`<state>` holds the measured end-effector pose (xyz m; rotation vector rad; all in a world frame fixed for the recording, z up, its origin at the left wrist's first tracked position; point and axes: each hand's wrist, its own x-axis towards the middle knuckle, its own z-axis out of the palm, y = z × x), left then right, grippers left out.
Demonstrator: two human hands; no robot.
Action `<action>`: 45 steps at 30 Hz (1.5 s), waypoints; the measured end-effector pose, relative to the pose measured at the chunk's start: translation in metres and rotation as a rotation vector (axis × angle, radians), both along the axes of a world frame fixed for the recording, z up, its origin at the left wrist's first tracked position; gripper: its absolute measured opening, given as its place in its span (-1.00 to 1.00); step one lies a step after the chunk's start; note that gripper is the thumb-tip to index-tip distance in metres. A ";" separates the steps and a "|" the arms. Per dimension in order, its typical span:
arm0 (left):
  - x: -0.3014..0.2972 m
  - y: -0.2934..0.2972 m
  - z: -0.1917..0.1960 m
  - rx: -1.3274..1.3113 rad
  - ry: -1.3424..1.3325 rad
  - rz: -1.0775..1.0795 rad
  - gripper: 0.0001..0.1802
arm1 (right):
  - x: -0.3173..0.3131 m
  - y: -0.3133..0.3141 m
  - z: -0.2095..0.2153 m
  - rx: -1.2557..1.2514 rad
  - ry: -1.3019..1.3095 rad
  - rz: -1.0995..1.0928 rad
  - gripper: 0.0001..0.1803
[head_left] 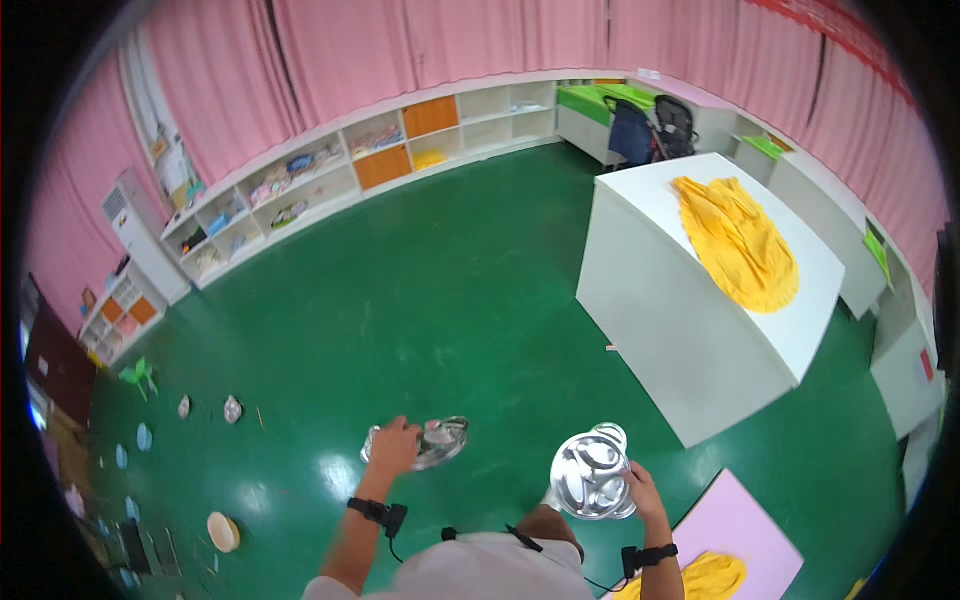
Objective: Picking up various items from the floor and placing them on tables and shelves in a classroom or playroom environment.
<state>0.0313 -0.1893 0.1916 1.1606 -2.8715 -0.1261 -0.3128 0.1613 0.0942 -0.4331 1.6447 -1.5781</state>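
My left hand (395,447) reaches forward and down with fingers curled shut in a grip, while my right hand (643,490), wrist bent upward, clasps closed beside me.

left hand (394,446): grips a metal tray (430,443) over the green floor (450,290)
right hand (643,490): holds a bear-shaped metal plate (592,476)
table (700,310): white, yellow cloth (738,242) on top

Two shiny bear-shaped steel trays: one (592,478) tilted upright, the other (432,443) flatter, leftward.
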 end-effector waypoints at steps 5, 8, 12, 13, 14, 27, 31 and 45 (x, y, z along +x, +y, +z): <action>-0.078 -0.058 0.053 -0.083 0.288 -0.188 -0.87 | -0.091 -0.118 0.031 0.013 0.202 0.242 -0.75; -0.112 -0.065 0.100 0.000 0.424 -0.225 -0.88 | -0.115 -0.168 0.062 0.076 0.326 0.536 -0.78; -0.161 -0.095 0.109 0.222 0.513 -0.203 -0.87 | -0.152 -0.272 0.068 0.184 0.239 0.766 -0.70; -0.172 -0.098 0.109 0.277 0.556 -0.201 -0.86 | -0.159 -0.290 0.062 0.166 0.221 0.803 -0.69; -0.180 -0.103 0.105 0.276 0.568 -0.159 -0.86 | -0.164 -0.311 0.055 0.143 0.205 0.834 -0.68; -0.262 -0.327 0.073 0.238 0.584 -0.139 -0.89 | -0.202 -0.613 0.052 0.184 0.164 0.919 -0.57; -0.285 -0.411 0.071 0.263 0.593 -0.164 -0.89 | -0.224 -0.689 0.060 0.145 0.154 0.924 -0.56; -0.368 -0.756 0.049 0.315 0.423 -0.132 -0.91 | -0.271 -1.079 0.081 0.072 0.232 1.325 -0.44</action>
